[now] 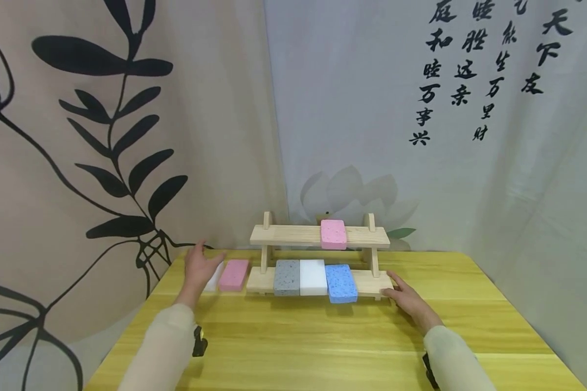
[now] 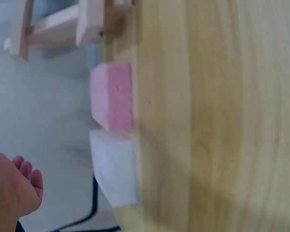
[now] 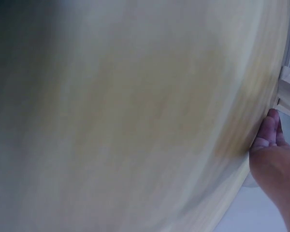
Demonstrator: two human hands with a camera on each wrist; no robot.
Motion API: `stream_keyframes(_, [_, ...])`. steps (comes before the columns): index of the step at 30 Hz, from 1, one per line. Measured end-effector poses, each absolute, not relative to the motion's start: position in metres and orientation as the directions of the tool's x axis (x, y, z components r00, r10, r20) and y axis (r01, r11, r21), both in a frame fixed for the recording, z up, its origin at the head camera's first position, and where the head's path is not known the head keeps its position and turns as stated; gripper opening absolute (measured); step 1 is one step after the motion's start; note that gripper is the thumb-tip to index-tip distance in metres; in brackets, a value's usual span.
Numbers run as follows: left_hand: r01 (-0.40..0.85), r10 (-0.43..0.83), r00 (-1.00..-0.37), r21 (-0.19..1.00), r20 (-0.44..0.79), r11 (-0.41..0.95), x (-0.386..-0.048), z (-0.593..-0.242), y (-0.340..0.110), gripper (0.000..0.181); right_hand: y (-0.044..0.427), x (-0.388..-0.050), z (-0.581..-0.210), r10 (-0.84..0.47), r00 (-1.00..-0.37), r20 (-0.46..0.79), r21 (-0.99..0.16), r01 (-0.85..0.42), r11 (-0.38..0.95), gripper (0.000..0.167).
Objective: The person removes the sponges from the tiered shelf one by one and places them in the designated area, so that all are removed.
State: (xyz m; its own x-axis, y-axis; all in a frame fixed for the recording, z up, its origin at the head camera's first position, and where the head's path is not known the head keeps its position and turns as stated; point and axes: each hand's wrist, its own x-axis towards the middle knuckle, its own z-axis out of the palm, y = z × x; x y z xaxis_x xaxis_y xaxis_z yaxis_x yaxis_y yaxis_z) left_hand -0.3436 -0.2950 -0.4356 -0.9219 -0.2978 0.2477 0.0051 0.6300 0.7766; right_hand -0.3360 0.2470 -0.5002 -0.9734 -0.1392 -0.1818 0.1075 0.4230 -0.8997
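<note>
A two-tier wooden rack [image 1: 283,234] stands at the back of the table. On its upper shelf sits a pink sponge [image 1: 333,234]; its lower shelf holds a grey sponge [image 1: 287,277], a white one [image 1: 313,277] and a blue one [image 1: 342,283]. Left of the rack, another pink sponge [image 1: 233,275] [image 2: 117,96] and a white sponge [image 1: 214,277] [image 2: 114,166] lie on the table. My left hand [image 1: 199,270] [image 2: 10,191] is over the white sponge's left side, fingers extended, holding nothing. My right hand [image 1: 410,300] [image 3: 275,154] touches the lower shelf's right end.
The wooden table [image 1: 293,347] reaches back to a hanging cloth [image 1: 215,136] with dark plant prints and black writing. Both sleeves [image 1: 161,347] come in from the front edge, with a dark strap at each wrist.
</note>
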Motion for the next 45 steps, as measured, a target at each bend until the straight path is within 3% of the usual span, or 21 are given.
stream_keyframes(16, [0.086, -0.231, -0.94, 0.829, 0.251, 0.552, -0.349, -0.401, -0.242, 0.086, 0.248, -0.342, -0.504, -0.128, -0.977, -0.172, -0.893, 0.1, 0.439, 0.085])
stream_keyframes(32, [0.164, -0.182, -0.94, 0.852, 0.287, 0.497, -0.356, -0.389, -0.185, 0.084, 0.247, -0.338, -0.503, -0.149, -0.977, -0.152, -0.89, 0.07, 0.451, 0.087])
stream_keyframes(45, [0.207, -0.198, -0.914, 0.825, 0.355, 0.525, -0.362, -0.386, -0.135, 0.078, 0.249, -0.338, -0.502, -0.152, -0.976, -0.153, -0.895, 0.072, 0.44, 0.087])
